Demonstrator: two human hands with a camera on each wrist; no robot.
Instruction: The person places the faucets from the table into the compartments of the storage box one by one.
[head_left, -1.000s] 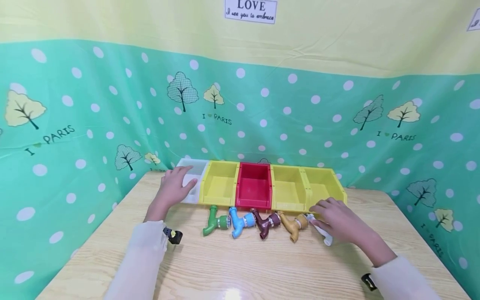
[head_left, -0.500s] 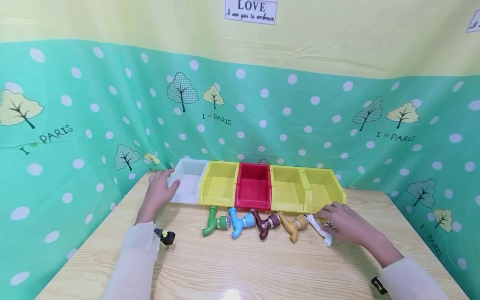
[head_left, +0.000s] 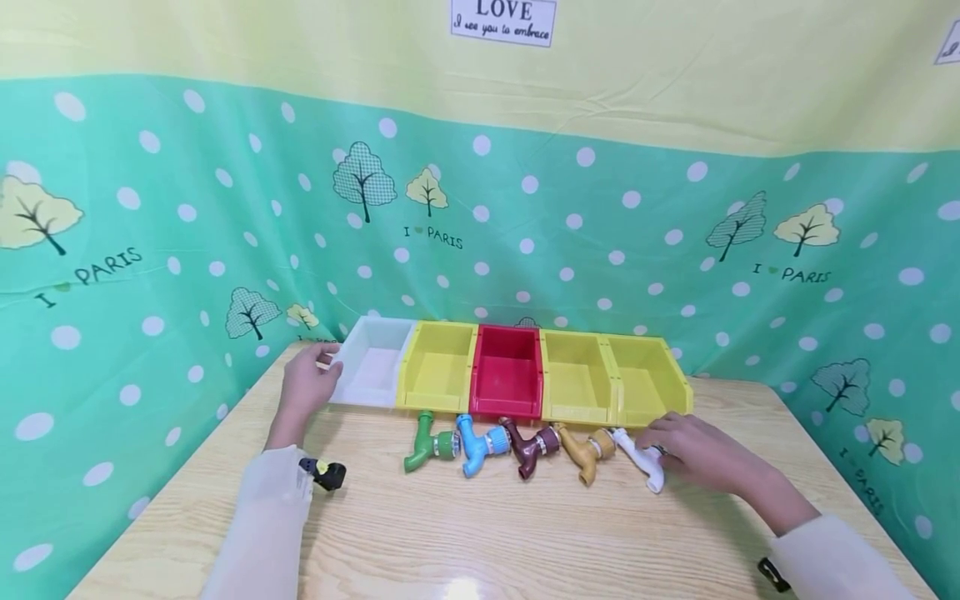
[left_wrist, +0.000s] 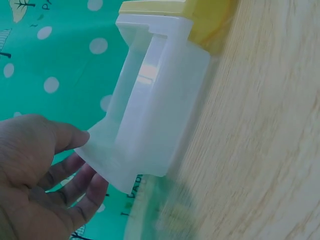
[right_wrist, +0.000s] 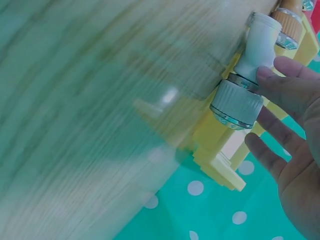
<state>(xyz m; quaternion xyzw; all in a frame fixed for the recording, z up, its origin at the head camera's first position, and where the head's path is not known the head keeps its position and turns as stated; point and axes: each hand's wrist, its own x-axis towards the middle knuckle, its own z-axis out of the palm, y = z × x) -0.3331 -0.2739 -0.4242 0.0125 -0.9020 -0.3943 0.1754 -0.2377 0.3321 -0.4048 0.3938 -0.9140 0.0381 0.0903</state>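
Note:
My left hand is at the left end of the bin row. In the left wrist view its thumb and fingers lie on either side of the white bin's edge, pinching it. My right hand is beside a white faucet lying on the table; in the right wrist view the thumb tip overlaps its neck and the other fingers reach past its far side, loosely bent. Left of it lie a tan faucet, a maroon faucet, a blue faucet and a green faucet.
Right of the white bin stand a yellow bin, a red bin and two more yellow bins, one of them at the right end. All are on the wooden table. A green and yellow printed cloth hangs behind.
My left hand has moved from over the white bin left to its outer edge. The right hand has shifted right, uncovering more of the white faucet. The faucets lie where they were.

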